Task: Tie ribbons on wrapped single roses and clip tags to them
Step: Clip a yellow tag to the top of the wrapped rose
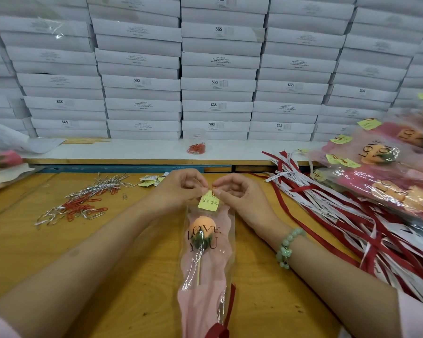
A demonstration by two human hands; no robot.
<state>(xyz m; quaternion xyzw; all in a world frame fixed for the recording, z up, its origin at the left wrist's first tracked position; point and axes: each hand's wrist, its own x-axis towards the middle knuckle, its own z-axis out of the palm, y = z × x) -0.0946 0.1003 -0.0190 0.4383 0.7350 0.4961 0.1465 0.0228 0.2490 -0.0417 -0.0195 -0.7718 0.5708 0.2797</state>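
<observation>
A wrapped single rose [205, 259] lies lengthwise on the wooden table, its orange bud inside a clear and pink sleeve printed "LOVE YOU". A dark red ribbon [226, 320] hangs at its lower stem. At the sleeve's top edge sits a yellow tag [208, 203] with handwriting. My left hand [181, 185] pinches the tag's top left corner against the sleeve. My right hand [232, 189] pinches a small paper clip [214, 189] at the tag's top edge.
Loose red and silver paper clips and wire ties [81, 203] lie at left. Red and white ribbons [340, 211] spread at right beside finished tagged roses [381, 167]. A clear cup of red clips [196, 145] stands on the white shelf before stacked white boxes [217, 69].
</observation>
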